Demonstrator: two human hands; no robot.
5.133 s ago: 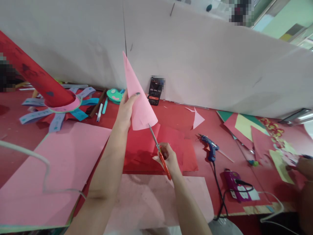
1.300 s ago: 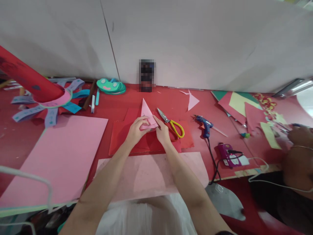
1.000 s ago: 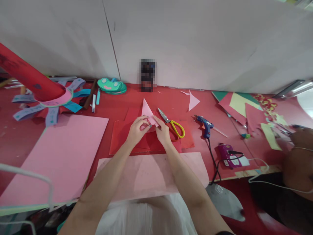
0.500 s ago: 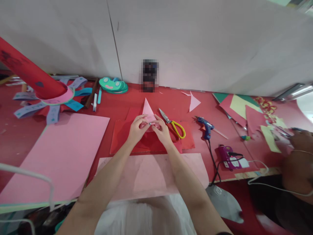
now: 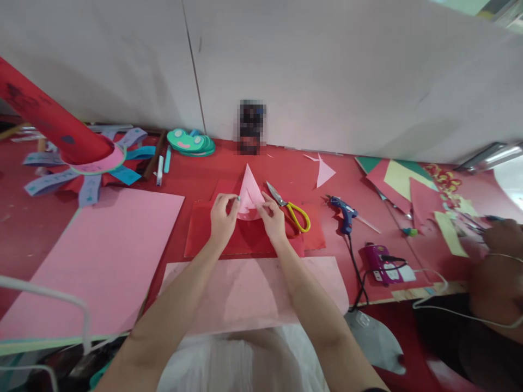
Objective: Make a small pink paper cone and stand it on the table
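A pink paper cone point(image 5: 248, 188) points away from me above red card sheets point(image 5: 229, 237). My left hand point(image 5: 224, 219) pinches its left edge between thumb and fingers. On the opposite side my right hand point(image 5: 273, 218) grips the cone's right edge, fingers closed on the paper. The rim curves toward me and the cone's near side looks partly open. Scissors with yellow handles point(image 5: 299, 216) lie just right of my right hand, blades pointing away. Beneath my forearms is a pale pink sheet point(image 5: 249, 294).
To the right lie a blue glue gun point(image 5: 347, 215), a purple power strip point(image 5: 382, 264), pink scraps point(image 5: 326, 172) and coloured paper point(image 5: 398, 179). Another person's hand point(image 5: 504, 237) is at far right. Left are a large pink sheet point(image 5: 118, 256), a red tube point(image 5: 77, 139) and green frog cutouts point(image 5: 190, 142).
My hands have moved apart from the cone's near middle to its two sides. The rim has come into view. My left hand shifted slightly left.
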